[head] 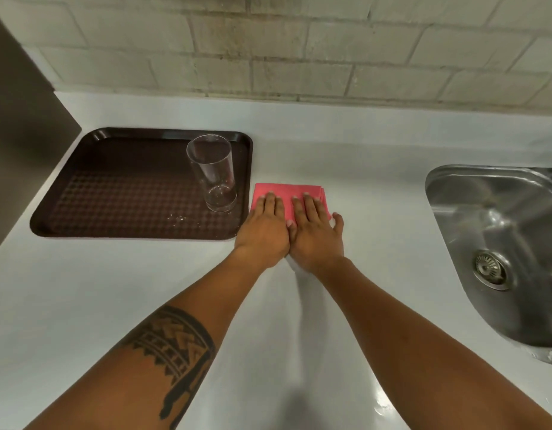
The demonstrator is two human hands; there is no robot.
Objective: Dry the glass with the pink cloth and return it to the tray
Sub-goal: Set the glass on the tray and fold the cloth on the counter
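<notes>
A clear tall glass (213,172) stands upright at the right side of a dark brown tray (113,193); small water drops lie on the tray near its base. Just right of the tray a folded pink cloth (287,191) lies flat on the white counter. My left hand (264,229) and my right hand (316,232) rest side by side, palms down, fingers flat on the cloth. Both hands cover the cloth's near half. Neither hand touches the glass.
A steel sink (498,243) with a round drain (490,270) is set into the white counter (82,290) at the right. A pale tiled wall (299,45) runs along the back. A dark panel (23,119) borders the counter at the left.
</notes>
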